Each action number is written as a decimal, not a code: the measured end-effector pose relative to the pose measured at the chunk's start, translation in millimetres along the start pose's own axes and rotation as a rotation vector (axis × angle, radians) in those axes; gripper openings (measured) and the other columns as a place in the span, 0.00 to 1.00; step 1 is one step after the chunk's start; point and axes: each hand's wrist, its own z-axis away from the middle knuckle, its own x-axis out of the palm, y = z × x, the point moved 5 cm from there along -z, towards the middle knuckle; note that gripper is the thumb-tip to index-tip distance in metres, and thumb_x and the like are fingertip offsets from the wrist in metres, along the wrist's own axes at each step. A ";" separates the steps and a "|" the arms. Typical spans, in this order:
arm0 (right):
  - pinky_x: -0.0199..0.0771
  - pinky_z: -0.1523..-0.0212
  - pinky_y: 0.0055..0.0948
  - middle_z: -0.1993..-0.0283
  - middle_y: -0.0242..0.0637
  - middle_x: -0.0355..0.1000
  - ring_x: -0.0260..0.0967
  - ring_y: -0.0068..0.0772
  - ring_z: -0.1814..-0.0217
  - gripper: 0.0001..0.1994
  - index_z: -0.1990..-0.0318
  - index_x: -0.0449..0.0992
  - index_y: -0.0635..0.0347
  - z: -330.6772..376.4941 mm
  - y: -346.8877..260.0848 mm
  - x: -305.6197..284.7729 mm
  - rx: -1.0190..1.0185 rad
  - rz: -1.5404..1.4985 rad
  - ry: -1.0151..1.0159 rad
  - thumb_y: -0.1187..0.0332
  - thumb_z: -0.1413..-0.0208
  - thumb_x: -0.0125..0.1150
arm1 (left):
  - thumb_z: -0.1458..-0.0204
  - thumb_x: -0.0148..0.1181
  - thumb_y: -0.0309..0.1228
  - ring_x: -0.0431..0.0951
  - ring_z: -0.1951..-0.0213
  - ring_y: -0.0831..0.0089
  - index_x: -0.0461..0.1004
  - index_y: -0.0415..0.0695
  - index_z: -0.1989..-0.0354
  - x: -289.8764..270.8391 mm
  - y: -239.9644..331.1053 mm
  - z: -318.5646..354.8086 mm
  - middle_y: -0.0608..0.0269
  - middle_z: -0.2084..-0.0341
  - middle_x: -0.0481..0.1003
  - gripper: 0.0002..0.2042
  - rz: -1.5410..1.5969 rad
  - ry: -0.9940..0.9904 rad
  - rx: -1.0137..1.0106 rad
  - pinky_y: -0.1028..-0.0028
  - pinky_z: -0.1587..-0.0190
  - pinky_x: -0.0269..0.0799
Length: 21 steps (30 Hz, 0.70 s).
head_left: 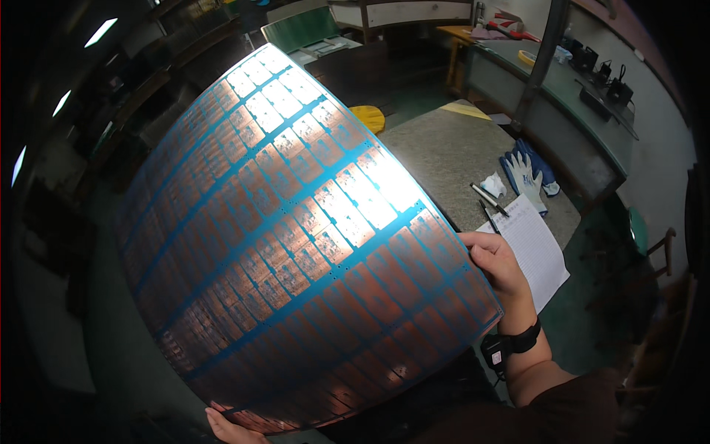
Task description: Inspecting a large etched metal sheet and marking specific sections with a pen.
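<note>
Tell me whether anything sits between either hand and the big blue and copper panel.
Nothing visible does. The right hand grips the panel directly at its right edge, and the left hand touches its lower edge.

glossy blue-and-copper circuit panel [296, 244]; speckled matt stone-like tabletop [444, 155].

- the right hand [494, 263] is bare, no glove and no ring to be seen on the fingers.
- a black band sits round the right wrist, with a small black boxy device [494, 354] fixed to it on the inner side, carrying a small pale label.
- above the wrist the forearm is bare, then a dark brown sleeve [573, 407] begins near the elbow.
- the left hand [229, 429] is bare too; only part of it shows at the lower edge.
</note>
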 end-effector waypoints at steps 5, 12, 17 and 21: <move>0.70 0.50 0.30 0.54 0.47 0.73 0.72 0.33 0.53 0.22 0.50 0.70 0.73 3.9 4.0 -4.2 0.061 -0.010 -0.042 0.61 0.44 0.57 | 0.39 0.45 0.33 0.68 0.63 0.68 0.70 0.25 0.61 -6.3 -10.6 -8.4 0.54 0.63 0.73 0.17 0.025 -0.029 0.051 0.69 0.54 0.63; 0.70 0.50 0.30 0.54 0.46 0.73 0.72 0.33 0.53 0.21 0.50 0.70 0.73 3.5 -0.2 -1.2 0.066 0.014 -0.029 0.62 0.43 0.56 | 0.40 0.46 0.32 0.68 0.64 0.67 0.70 0.23 0.62 -9.5 -1.0 -7.3 0.52 0.65 0.74 0.18 -0.030 0.008 0.112 0.70 0.54 0.64; 0.70 0.50 0.30 0.54 0.47 0.73 0.72 0.33 0.53 0.21 0.50 0.70 0.73 2.4 -1.4 -0.9 0.067 0.010 -0.027 0.63 0.43 0.56 | 0.41 0.46 0.32 0.69 0.65 0.65 0.70 0.23 0.62 -9.8 2.1 -8.1 0.51 0.65 0.74 0.17 -0.025 -0.017 0.105 0.69 0.55 0.64; 0.70 0.50 0.30 0.54 0.47 0.73 0.72 0.33 0.53 0.21 0.49 0.70 0.74 1.3 0.7 -2.1 0.066 0.011 -0.020 0.63 0.43 0.56 | 0.41 0.46 0.32 0.69 0.66 0.65 0.70 0.24 0.64 -9.0 7.1 -7.3 0.52 0.67 0.74 0.17 -0.034 0.000 0.153 0.68 0.56 0.65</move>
